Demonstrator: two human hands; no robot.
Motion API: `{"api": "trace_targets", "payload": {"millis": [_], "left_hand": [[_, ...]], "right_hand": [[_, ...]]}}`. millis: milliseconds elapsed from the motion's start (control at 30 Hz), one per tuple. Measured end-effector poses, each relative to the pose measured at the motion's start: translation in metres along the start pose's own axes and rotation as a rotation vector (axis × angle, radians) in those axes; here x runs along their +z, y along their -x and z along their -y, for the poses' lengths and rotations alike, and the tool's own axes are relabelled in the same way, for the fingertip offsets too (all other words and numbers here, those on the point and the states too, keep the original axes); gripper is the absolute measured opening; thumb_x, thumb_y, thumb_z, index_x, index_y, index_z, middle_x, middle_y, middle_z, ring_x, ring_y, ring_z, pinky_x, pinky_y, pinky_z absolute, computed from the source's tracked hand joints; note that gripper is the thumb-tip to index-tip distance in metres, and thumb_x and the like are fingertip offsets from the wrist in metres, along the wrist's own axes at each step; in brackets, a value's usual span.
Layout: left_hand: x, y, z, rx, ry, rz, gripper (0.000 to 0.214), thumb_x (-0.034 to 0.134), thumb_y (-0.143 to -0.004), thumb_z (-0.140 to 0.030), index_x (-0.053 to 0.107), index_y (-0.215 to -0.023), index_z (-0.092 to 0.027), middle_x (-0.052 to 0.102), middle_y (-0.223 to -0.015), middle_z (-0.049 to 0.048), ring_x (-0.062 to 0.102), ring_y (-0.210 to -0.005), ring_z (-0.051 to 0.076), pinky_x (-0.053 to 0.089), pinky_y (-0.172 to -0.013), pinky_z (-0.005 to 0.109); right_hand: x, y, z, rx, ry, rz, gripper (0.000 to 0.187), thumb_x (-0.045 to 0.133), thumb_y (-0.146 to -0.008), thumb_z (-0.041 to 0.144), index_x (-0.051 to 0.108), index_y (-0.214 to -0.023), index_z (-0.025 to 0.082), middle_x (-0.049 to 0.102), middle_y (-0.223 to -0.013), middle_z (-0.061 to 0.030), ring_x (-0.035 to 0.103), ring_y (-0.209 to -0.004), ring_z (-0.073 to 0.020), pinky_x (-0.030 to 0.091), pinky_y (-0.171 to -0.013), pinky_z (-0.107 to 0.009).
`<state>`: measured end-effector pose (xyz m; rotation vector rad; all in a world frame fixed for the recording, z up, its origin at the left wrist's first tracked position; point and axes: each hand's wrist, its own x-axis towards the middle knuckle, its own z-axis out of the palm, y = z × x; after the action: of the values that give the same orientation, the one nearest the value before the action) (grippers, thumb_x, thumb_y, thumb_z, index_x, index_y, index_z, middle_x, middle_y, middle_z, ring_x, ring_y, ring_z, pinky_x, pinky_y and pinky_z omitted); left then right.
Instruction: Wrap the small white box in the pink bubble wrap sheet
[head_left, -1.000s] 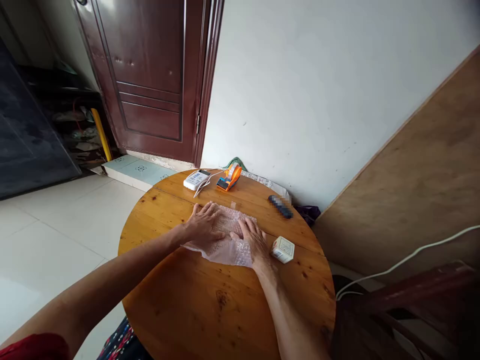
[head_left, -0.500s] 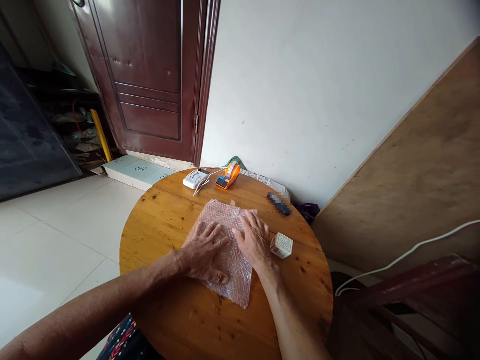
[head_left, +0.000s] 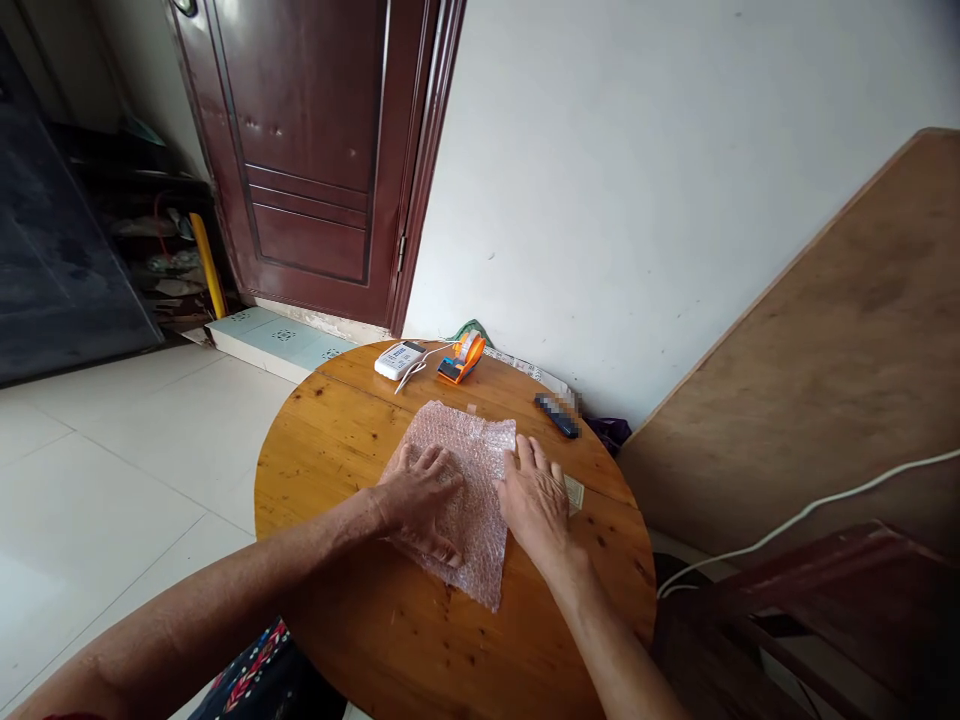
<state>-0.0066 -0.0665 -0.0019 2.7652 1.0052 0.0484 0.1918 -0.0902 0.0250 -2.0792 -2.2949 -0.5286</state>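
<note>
A sheet of pinkish bubble wrap (head_left: 480, 545) lies flat on the round wooden table (head_left: 330, 420). My left hand (head_left: 426, 505) rests on its left half, palm down with the fingers spread. At the sheet's right edge is my right hand (head_left: 536, 495), its fingers stretched out and the thumb by the wrap. Just beyond the right hand stands a small white box (head_left: 575, 494), mostly hidden behind that hand. I see nothing held in either hand.
Toward the back of the table are a white device with a cable (head_left: 400, 360) and an orange tape dispenser (head_left: 463, 357). A dark pixelated object (head_left: 557, 416) lies at the back right. The white wall (head_left: 570, 200) rises behind.
My right hand has slid right, off the bubble wrap to its edge, and now covers most of the small box. The left hand stays on the wrap. The view has shifted slightly.
</note>
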Motion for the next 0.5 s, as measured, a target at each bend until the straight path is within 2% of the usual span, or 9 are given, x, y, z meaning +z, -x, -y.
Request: {"api": "trace_targets", "payload": {"millis": [67,133,200,267,333,400,500], "left_hand": [[0.000,-0.002,0.000,-0.005,0.007,0.012,0.099,0.063,-0.074,-0.068,0.025,-0.153,-0.021,0.017,-0.160,0.0255,0.011,-0.147,0.047,0.015,-0.107,0.077],[0.001,-0.002,0.001,-0.006,0.020,0.002,0.103,0.063,-0.074,-0.067,0.018,-0.155,-0.022,0.017,-0.160,0.0240,0.011,-0.147,0.046,0.014,-0.107,0.078],[0.004,-0.001,0.003,-0.010,0.032,-0.009,0.104,0.064,-0.074,-0.068,0.017,-0.156,-0.024,0.018,-0.161,0.0229,0.011,-0.147,0.046,0.014,-0.108,0.077],[0.006,0.003,0.006,-0.005,0.038,-0.014,0.103,0.064,-0.072,-0.071,0.023,-0.154,-0.025,0.018,-0.161,0.0223,0.012,-0.147,0.047,0.013,-0.109,0.075],[0.008,0.006,0.008,0.001,0.036,-0.027,0.101,0.064,-0.070,-0.073,0.030,-0.152,-0.025,0.018,-0.161,0.0217,0.012,-0.147,0.047,0.013,-0.110,0.074],[0.008,0.009,0.008,0.003,0.032,-0.051,0.101,0.064,-0.069,-0.074,0.033,-0.151,-0.024,0.020,-0.160,0.0218,0.013,-0.147,0.047,0.013,-0.110,0.074],[0.004,0.011,0.004,-0.009,0.029,-0.059,0.103,0.065,-0.066,-0.077,0.037,-0.148,-0.023,0.024,-0.159,0.0227,0.017,-0.145,0.048,0.017,-0.108,0.075]], "right_hand": [[-0.002,-0.002,0.015,-0.136,-0.014,-0.068,0.039,0.045,-0.092,0.011,0.057,-0.129,0.008,0.044,-0.149,-0.0210,0.034,-0.140,-0.0336,0.030,-0.107,-0.048],[0.001,-0.004,0.029,-0.262,-0.053,-0.054,0.042,0.041,-0.092,0.006,0.057,-0.130,0.010,0.051,-0.144,-0.0185,0.036,-0.139,-0.0309,0.026,-0.111,-0.048],[0.007,-0.004,0.033,-0.215,-0.068,-0.002,0.039,0.043,-0.093,0.010,0.060,-0.128,0.010,0.055,-0.140,-0.0196,0.041,-0.136,-0.0327,0.028,-0.110,-0.049],[0.014,-0.001,0.026,-0.034,-0.051,0.021,0.035,0.048,-0.095,0.022,0.062,-0.124,0.009,0.054,-0.139,-0.0237,0.045,-0.132,-0.0380,0.034,-0.103,-0.053],[0.019,0.003,0.014,0.070,-0.024,0.001,0.036,0.052,-0.095,0.032,0.065,-0.118,0.008,0.051,-0.141,-0.0267,0.044,-0.132,-0.0407,0.036,-0.100,-0.054],[0.021,0.009,0.004,0.059,-0.008,-0.036,0.033,0.054,-0.094,0.029,0.066,-0.116,0.008,0.047,-0.145,-0.0267,0.040,-0.136,-0.0402,0.035,-0.102,-0.054],[0.021,0.013,-0.001,-0.010,-0.015,-0.119,0.036,0.057,-0.091,0.020,0.061,-0.124,0.009,0.042,-0.150,-0.0243,0.034,-0.141,-0.0386,0.031,-0.107,-0.055]]}}
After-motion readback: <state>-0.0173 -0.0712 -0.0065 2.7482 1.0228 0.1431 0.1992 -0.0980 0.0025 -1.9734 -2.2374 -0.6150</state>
